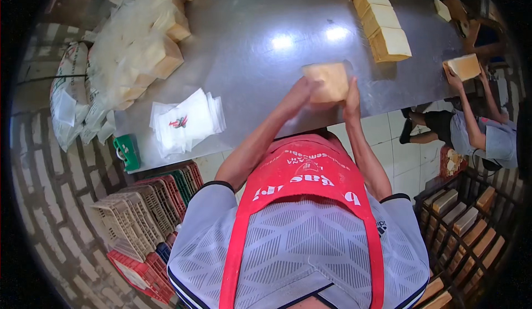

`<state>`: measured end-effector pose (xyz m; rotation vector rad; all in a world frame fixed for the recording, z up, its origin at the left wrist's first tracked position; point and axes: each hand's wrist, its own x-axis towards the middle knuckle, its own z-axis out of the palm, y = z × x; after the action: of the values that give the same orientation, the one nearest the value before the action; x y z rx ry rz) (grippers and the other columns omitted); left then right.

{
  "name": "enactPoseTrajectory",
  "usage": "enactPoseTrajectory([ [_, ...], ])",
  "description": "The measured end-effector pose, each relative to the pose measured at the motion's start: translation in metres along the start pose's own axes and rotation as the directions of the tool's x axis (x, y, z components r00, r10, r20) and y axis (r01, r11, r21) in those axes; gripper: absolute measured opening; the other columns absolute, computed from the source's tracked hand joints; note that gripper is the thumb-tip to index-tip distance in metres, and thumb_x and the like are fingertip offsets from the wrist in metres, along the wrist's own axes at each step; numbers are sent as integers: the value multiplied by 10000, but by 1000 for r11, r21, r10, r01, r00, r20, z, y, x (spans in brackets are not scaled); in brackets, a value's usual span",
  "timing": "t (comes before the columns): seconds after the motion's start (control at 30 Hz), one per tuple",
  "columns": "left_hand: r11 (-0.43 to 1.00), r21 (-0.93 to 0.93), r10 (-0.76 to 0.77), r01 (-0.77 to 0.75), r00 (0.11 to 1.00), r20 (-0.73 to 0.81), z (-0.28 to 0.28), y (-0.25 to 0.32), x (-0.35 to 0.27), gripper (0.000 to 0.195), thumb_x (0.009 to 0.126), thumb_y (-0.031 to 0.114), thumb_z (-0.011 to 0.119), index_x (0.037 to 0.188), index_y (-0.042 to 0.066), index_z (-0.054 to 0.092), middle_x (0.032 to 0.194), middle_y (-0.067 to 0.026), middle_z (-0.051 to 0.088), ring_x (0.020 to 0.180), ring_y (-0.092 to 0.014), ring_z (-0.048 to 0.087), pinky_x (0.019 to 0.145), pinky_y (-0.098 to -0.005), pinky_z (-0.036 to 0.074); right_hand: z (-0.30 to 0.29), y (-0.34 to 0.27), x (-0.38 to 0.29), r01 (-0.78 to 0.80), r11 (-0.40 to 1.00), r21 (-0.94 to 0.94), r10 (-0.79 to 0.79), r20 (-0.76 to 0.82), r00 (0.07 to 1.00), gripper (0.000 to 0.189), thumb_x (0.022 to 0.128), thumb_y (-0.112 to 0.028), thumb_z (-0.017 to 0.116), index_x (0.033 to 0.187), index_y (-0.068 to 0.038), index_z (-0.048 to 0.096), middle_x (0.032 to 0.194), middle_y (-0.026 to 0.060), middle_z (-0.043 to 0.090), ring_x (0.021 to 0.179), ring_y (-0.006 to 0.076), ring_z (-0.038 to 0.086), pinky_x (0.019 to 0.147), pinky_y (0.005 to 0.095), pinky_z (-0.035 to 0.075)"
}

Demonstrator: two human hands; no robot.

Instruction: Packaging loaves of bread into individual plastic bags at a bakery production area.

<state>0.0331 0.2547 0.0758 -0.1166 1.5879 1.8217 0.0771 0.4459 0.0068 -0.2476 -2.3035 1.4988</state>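
A pale, squared loaf of bread point(331, 81) is held between my two hands, over the near edge of the steel table point(257, 72). My left hand point(302, 94) grips its left side, somewhat blurred. My right hand point(352, 100) presses against the loaf's right side. To the left of my arms lies a fanned stack of white plastic bags point(189, 120) bearing a printed mark. A row of unwrapped loaves point(382, 22) runs away from me on the right part of the table.
Bagged loaves point(145, 55) crowd the table's left end, near a green tape dispenser point(126, 153). Below are stacked plastic crates point(137, 209). At right, a co-worker point(474, 122) holds another loaf point(464, 67); a dark rack point(469, 226) of loaves stands behind.
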Motion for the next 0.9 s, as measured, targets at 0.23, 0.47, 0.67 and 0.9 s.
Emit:
enactPoseTrajectory([
  [0.23,173,889,906,-425,422,25,-12,-9,2,508,901,387,568,1104,-76,516,970,-212,602,883,-315,593,770,-427,456,-8,-4,-13,-429,800,419,516,-119,848,370,948,-360,522,1045,-18,624,1003,192,616,841,316,619,746,382,510],
  [0.47,780,551,400,-296,913,-76,-47,7,36,350,959,296,496,883,-38,569,763,-154,618,677,-234,616,620,-356,477,-30,-80,33,28,953,-300,-11,58,998,291,934,-225,565,777,13,510,642,157,525,550,255,484,562,403,403],
  [0.67,788,569,394,-233,902,-176,-62,72,-11,375,969,271,459,776,-28,576,646,-120,597,584,-223,611,595,-354,480,-10,-96,63,68,947,-313,-50,66,997,269,958,-241,519,818,-16,568,652,78,560,531,209,467,528,368,392],
  [0.9,649,735,404,196,730,-551,-185,28,-65,309,950,218,475,1011,-55,607,956,-219,641,867,-300,640,781,-400,498,25,-10,30,-692,628,356,618,312,721,452,1008,-373,387,1283,-44,530,1089,88,630,913,201,637,726,317,556],
])
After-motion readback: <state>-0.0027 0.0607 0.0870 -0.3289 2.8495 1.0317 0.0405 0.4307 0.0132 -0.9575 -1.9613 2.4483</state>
